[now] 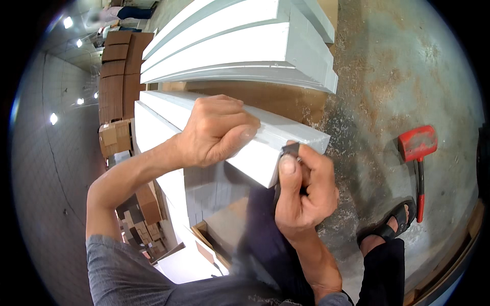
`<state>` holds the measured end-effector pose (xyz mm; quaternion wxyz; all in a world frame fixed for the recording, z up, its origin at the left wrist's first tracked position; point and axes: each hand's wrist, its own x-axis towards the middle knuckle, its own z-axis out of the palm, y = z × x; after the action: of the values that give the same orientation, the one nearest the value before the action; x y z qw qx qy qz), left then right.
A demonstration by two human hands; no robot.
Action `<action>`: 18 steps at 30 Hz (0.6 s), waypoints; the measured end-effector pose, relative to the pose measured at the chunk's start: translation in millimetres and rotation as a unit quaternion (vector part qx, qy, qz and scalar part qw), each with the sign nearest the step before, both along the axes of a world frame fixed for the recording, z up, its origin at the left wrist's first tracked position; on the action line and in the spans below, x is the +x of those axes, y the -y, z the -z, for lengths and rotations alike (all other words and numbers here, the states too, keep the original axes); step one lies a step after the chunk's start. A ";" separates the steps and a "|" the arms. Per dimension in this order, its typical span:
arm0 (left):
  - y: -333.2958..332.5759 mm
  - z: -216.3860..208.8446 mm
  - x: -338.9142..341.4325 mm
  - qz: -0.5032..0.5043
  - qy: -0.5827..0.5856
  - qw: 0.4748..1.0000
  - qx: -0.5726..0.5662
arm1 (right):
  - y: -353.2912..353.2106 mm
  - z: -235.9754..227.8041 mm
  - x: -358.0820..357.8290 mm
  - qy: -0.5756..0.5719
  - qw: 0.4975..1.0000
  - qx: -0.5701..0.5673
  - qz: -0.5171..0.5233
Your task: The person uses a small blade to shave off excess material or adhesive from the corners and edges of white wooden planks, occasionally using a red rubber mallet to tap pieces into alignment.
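White panel (252, 163): long, smooth and glossy, with crisp square edges and a lengthwise step; laid across the centre, its end pointed toward four o'clock.
Left hand (219, 130): toward ten o'clock, placed over the panel with fingers curled together; whether anything is gripped inside cannot be told.
Right hand (306, 191): toward four o'clock; a small dark piece (291, 149) is pinched between thumb and forefinger at the panel's end.
White stack (229, 48): similar long pieces, set toward twelve o'clock.
Red mallet (417, 144): laid on the concrete floor (377, 117) toward three o'clock.
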<state>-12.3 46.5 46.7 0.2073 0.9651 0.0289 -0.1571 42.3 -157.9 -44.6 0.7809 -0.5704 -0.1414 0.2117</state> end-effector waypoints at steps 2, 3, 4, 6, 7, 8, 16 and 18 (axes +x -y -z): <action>0.0 0.0 1.2 0.000 0.007 1.000 -0.005 | -3.4 5.3 8.1 -0.011 0.998 -0.057 0.003; -0.1 0.2 0.7 0.000 0.011 1.000 -0.008 | -5.6 11.7 9.5 -0.048 0.996 -0.078 0.014; 0.0 0.8 0.2 0.000 0.015 1.000 -0.011 | -2.7 15.1 8.6 -0.058 0.996 -0.061 0.022; 1.4 8.0 -0.9 0.018 0.104 0.994 -0.018 | 1.6 15.2 5.2 -0.083 0.996 -0.027 0.037; 1.8 9.0 -0.7 0.027 0.148 0.988 -0.022 | 3.8 10.1 4.7 -0.067 0.997 -0.001 0.037; 2.9 8.6 -1.2 0.018 0.107 0.994 -0.020 | 4.6 5.5 5.1 -0.056 0.998 0.007 0.036; 3.4 1.7 -5.4 -0.006 0.012 1.000 -0.002 | 0.2 3.5 7.1 -0.036 0.998 -0.042 -0.023; 4.4 -0.1 -7.5 -0.012 0.005 1.000 0.000 | -0.9 42.5 17.3 -0.057 0.986 -0.148 -0.044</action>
<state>-19.8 42.2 46.7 0.2091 0.9655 0.0399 -0.1498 59.6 -157.0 -87.1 0.6846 -0.6599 -0.0892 0.2965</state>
